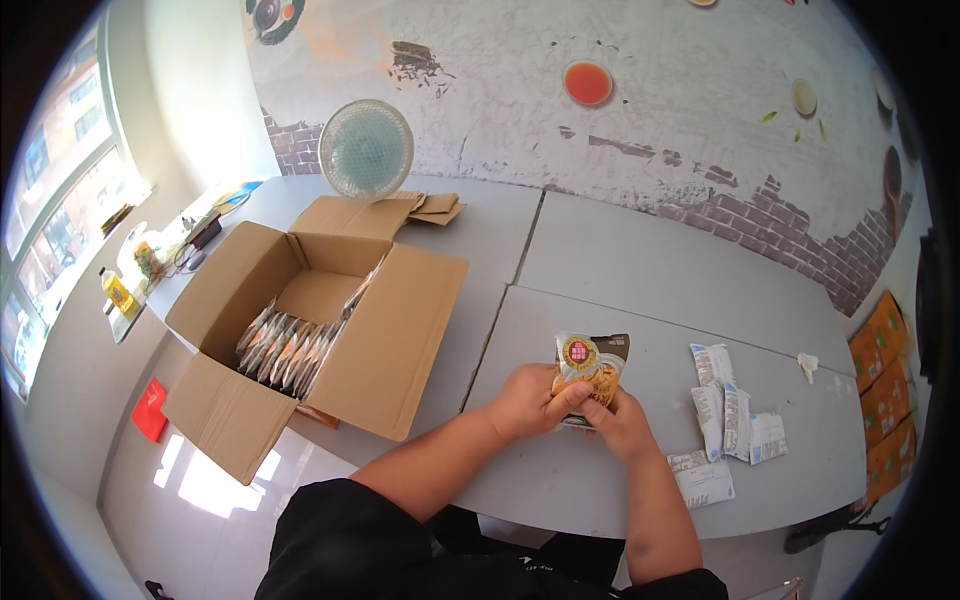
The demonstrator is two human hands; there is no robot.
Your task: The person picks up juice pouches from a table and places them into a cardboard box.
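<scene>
Both my hands grip one printed food packet [591, 367] above the grey table, thumbs across its front. My left hand [531, 401] holds its left side, and my right hand [619, 426] has its lower right. The packet's upper part shows a round emblem and a picture of food; the fingers hide much of its lower part. To my left stands an open cardboard box [390, 337] with a row of similar packets [289, 352] upright inside. On the table to my right lie several white and grey packets [736, 420], some overlapping, backs up.
A fan [367, 150] stands behind the box beside flat cardboard pieces [437, 206]. A crumpled tissue [807, 365] lies at the table's right. Orange cartons [889, 405] are stacked past that edge. A yellow bottle [116, 290] stands by the window; a red bag [150, 409] is below.
</scene>
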